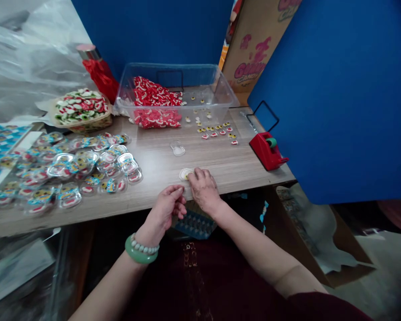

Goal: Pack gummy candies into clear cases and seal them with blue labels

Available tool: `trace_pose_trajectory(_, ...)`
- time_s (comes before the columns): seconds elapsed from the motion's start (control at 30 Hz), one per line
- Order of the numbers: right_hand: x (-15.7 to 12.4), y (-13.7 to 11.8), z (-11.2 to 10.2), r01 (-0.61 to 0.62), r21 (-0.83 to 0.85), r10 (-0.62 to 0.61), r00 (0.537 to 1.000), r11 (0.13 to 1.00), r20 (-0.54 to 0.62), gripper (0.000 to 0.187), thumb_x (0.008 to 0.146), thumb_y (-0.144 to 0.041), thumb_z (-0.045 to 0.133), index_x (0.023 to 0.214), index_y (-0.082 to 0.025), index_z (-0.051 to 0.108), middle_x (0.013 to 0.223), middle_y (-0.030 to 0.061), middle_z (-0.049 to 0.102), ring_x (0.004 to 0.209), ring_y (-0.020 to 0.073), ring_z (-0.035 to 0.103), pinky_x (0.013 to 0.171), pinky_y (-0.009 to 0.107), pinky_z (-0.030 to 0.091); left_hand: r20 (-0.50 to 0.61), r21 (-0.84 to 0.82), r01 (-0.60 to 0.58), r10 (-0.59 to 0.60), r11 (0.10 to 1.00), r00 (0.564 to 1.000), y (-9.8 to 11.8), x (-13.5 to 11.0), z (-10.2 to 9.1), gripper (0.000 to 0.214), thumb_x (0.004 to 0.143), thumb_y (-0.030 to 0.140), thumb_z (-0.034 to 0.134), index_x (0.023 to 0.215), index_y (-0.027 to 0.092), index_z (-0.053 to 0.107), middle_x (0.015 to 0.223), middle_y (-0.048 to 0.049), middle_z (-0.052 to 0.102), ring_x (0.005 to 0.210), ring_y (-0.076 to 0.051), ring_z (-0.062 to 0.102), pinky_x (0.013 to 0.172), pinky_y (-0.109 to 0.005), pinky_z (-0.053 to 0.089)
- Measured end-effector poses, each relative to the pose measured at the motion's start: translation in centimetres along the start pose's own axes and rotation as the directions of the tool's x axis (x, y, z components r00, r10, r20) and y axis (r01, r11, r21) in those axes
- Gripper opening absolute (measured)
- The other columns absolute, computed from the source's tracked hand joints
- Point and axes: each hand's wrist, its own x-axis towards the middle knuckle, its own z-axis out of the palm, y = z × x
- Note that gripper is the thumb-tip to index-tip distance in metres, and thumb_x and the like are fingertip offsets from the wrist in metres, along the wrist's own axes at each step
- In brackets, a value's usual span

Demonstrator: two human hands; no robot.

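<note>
Near the table's front edge lies a small clear plastic shell (184, 173) with a yellow piece, apparently a gummy candy, in it. My right hand (204, 189) reaches over the shell from the right, its fingertips together on the yellow candy. Just left of it, my left hand (169, 205) is held at the table edge, thumb and forefinger pinched, the other fingers curled. Whatever may be between them is too small to make out. A second clear shell (178, 148) lies farther back. Yellow and red-and-white gummies (217, 131) sit in rows to the right.
Filled clear packs (70, 167) are heaped on the left. Behind them stands a tub of mixed gummies (82, 109). A clear bin (177, 67) at the back holds red-and-white gummies (153, 96). On the right edge sits a red tape dispenser (267, 151), beside a blue panel (337, 111).
</note>
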Motion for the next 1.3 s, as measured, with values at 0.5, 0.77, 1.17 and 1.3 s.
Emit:
trace_pose_trajectory(0.5,-8.2,-3.5,-1.2,-0.035,0.606,0.069,0.997,0.795,-0.032,0.021,0.094,-0.028,0.053,0.108,-0.021,0.067,0.125,0.0114,0.06,0.115,0.0248,0.053,0.099,0.043,0.048,0.055,-0.352,-0.083,0.109,0.932,0.993,-6.0,-2.7,-0.2,0.022,0.073,0.026,0.081,0.087,0.014,0.069,0.085,-0.0048,0.069,0.072,-0.013,0.063,0.07,-0.025,0.054)
trace_pose_trajectory(0.77,-8.6,-1.8,-0.5,-0.551,0.814,0.248,0.775,-0.183,0.581,0.013,0.072,-0.028,0.068,0.082,-0.02,0.066,0.077,-0.0013,0.068,0.067,0.0125,0.06,0.065,0.027,0.049,0.121,-0.128,-0.008,0.024,0.992,0.992,-6.8,-3.9,-0.4,0.026,0.077,0.03,0.078,0.094,0.013,0.069,0.078,-0.0073,0.071,0.065,-0.016,0.066,0.065,-0.028,0.054)
trace_pose_trajectory(1.17,-10.5,-1.1,0.2,-0.576,0.715,0.157,0.725,-0.395,0.671,0.021,0.068,-0.019,0.066,0.088,-0.018,0.074,0.078,0.0002,0.071,0.059,0.0096,0.058,0.061,0.023,0.048,0.096,-0.038,0.006,-0.002,0.999,0.995,-8.0,-3.7,0.6,0.024,0.079,0.025,0.076,0.098,0.014,0.068,0.08,-0.006,0.071,0.063,-0.014,0.065,0.062,-0.026,0.053)
trace_pose_trajectory(1.3,-10.9,-1.7,0.7,-0.526,0.79,0.22,0.769,-0.317,0.6,0.019,0.073,-0.025,0.061,0.084,-0.019,0.076,0.073,-0.0007,0.07,0.057,0.009,0.053,0.058,0.022,0.045,0.1,-0.054,-0.03,0.035,0.998,0.994,-8.7,-3.4,0.9,0.026,0.079,0.03,0.076,0.098,0.014,0.067,0.079,-0.0043,0.069,0.067,-0.015,0.065,0.064,-0.026,0.053)
